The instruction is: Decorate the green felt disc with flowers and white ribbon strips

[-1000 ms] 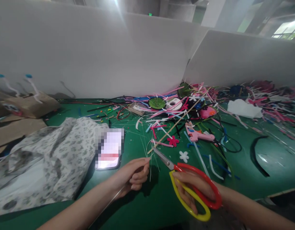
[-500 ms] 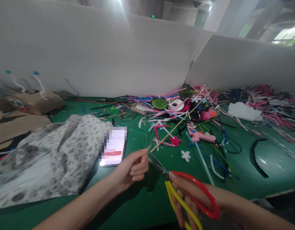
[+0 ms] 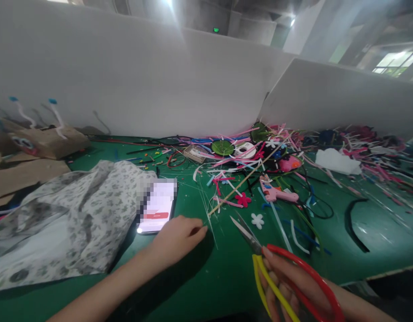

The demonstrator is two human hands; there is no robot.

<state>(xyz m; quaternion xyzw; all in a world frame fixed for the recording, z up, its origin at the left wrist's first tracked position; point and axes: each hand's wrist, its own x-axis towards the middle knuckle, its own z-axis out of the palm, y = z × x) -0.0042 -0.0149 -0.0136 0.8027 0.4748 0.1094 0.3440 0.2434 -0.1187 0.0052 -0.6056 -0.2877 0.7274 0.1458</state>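
My right hand (image 3: 276, 277) grips a pair of scissors (image 3: 249, 237) with one red and one yellow handle. The blades are slightly parted and point up and left, with nothing visible between them. Left of them, my left hand (image 3: 181, 237) is turned palm down over the green table, thumb and fingers brought together. Whatever its fingertips hold, if anything, is too small to make out. Thin clear strands (image 3: 206, 201) lie just beyond those fingertips, beside the lower end of a thin wooden stick (image 3: 241, 183).
A lit phone (image 3: 159, 205) and patterned cloth (image 3: 82, 210) lie on the left. A pink glue gun (image 3: 276, 192), a white flower (image 3: 257, 220) and a red flower (image 3: 243, 200) are farther right. Pipe cleaners (image 3: 223, 167) pile up before a grey partition (image 3: 142, 76).
My left hand has rolled palm down and lowered slightly; the strands that ran to its fingertips now lie beyond them. My right hand has drawn the scissors away to the right.
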